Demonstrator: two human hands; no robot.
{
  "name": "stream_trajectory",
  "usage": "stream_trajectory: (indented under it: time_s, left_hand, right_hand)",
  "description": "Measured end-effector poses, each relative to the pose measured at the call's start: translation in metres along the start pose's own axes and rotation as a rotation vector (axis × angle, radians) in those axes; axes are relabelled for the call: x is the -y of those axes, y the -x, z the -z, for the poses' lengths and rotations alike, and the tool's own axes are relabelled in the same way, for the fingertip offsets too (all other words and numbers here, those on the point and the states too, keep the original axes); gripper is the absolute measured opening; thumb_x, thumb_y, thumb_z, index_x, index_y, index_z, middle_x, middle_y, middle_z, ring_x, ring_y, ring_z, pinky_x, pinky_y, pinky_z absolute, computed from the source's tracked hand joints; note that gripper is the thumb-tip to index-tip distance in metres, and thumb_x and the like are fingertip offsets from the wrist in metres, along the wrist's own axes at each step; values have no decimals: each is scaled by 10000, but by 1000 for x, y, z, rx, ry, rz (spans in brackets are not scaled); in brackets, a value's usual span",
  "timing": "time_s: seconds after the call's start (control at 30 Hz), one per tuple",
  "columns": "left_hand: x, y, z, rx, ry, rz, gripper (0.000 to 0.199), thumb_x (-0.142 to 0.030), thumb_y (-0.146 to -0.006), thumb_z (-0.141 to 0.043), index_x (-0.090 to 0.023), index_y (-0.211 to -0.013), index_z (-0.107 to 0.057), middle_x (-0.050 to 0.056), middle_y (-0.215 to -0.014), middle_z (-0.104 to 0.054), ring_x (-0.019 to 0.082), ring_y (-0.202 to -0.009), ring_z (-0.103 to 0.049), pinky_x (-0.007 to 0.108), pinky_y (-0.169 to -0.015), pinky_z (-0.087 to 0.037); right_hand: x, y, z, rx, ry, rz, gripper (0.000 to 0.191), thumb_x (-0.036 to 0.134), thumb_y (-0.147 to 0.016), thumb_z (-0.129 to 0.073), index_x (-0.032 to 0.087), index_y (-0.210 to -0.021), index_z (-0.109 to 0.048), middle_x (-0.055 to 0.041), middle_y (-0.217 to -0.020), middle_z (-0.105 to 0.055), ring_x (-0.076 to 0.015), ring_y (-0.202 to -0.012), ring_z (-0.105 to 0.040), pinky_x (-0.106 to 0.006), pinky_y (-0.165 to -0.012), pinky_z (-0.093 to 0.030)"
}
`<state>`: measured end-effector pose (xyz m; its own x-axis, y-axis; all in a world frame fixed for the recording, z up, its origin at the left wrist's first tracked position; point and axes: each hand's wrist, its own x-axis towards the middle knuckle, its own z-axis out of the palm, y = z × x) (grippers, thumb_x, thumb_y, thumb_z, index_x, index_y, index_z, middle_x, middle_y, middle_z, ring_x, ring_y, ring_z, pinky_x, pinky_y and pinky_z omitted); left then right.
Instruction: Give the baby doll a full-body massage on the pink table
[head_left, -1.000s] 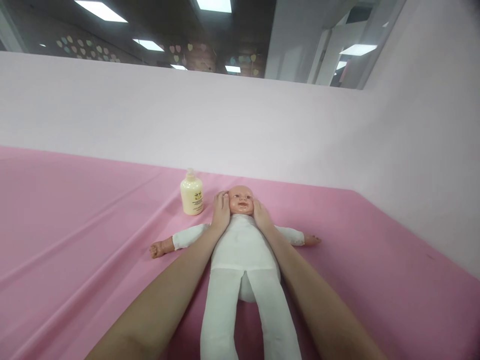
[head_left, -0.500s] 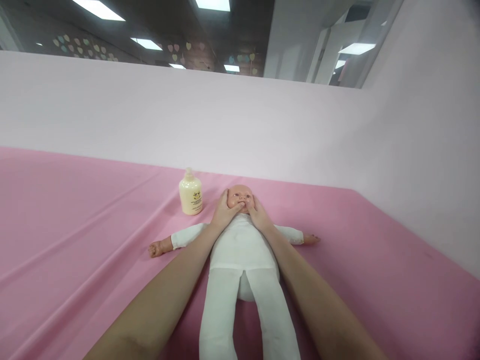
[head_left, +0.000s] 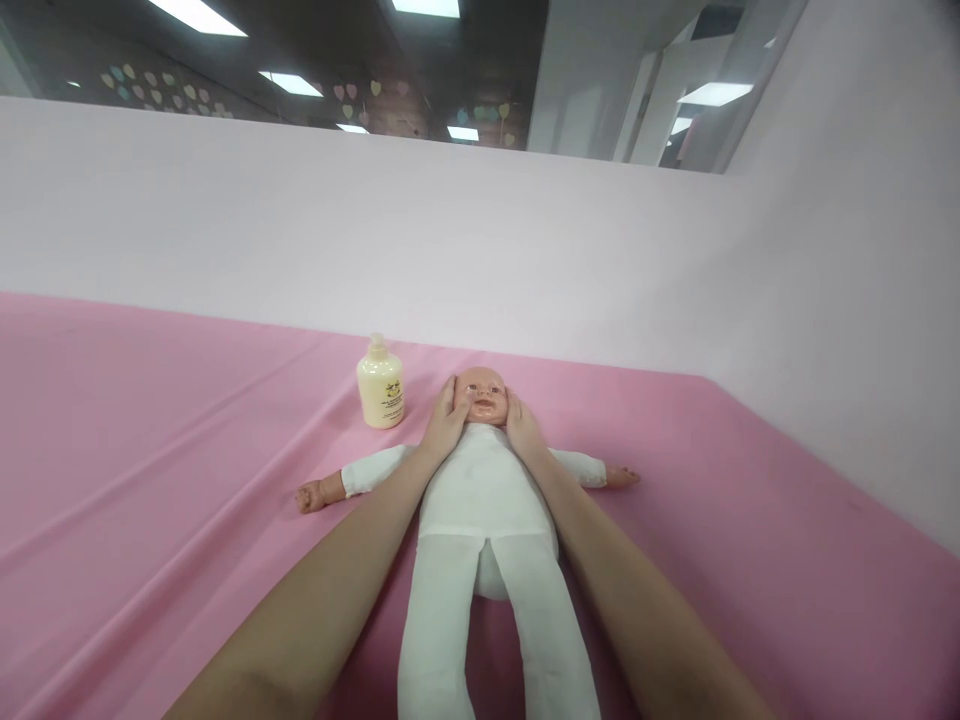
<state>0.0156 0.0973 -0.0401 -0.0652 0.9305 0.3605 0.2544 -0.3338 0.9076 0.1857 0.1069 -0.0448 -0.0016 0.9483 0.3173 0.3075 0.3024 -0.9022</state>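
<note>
Lying face-up on creased pink cloth (head_left: 195, 410), 1 white-bodied fabric baby doll (head_left: 486, 490) with glossy, pinkish, plastic-looking head (head_left: 484, 390) is likely light, soft-torsoed and slick-cheeked, best cradled where left hand (head_left: 444, 422) and right hand (head_left: 523, 426) rest, fingers extended, at its 2 cheeks.

At mid-frame, the person's left hand (head_left: 444, 425) and right hand (head_left: 524, 430) were bare, like the tapering forearms (head_left: 337, 590) below.
</note>
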Motion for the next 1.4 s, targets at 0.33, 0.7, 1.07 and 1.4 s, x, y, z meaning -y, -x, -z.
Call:
stream_trajectory:
  time_s: [0.33, 0.7, 1.07, 1.4]
  left_hand:
    - [-1, 0, 1, -22, 47, 4, 605, -488, -1036, -293, -154, -1530, -400, 110, -1642, -342, 186, -1534, -296, 379, -1288, -182]
    - [5, -3, 1, -134, -26, -35, 523, -414, -1046, -264, -159, -1438, -498, 125, -1517, -497, 183, -1453, -416, 382, -1267, -254]
    - [7, 0, 2, -14, 32, -50, 645, -535, -1020, -341, -140, -1523, -424, 122, -1632, -358, 226, -1527, -318, 417, -1289, -190]
    - [8, -3, 2, 52, 30, -36, 833, -612, -914, -540, -151, -1570, -313, 153, -1658, -287, 265, -1547, -263, 432, -1282, -189]
  right_hand:
    - [-2, -6, 0, -34, 97, 23, 505, 406, -1013, -247, 182, -1235, -641, -121, -1273, -684, -221, -1201, -622, -374, -1082, -453]
    - [-17, -11, -3, 26, -109, -43, 453, 348, -868, -513, 250, -1296, -620, -54, -1278, -708, -250, -1222, -624, -434, -1103, -454]
    - [-9, -7, 0, -30, 0, -34, 459, 482, -1000, -329, 213, -1217, -631, -82, -1310, -667, -214, -1257, -587, -400, -1156, -398]
    - [13, 5, 3, 156, -99, -48, 828, 591, -794, -733, 184, -1444, -420, -136, -1468, -555, -260, -1321, -569, -419, -1148, -438]
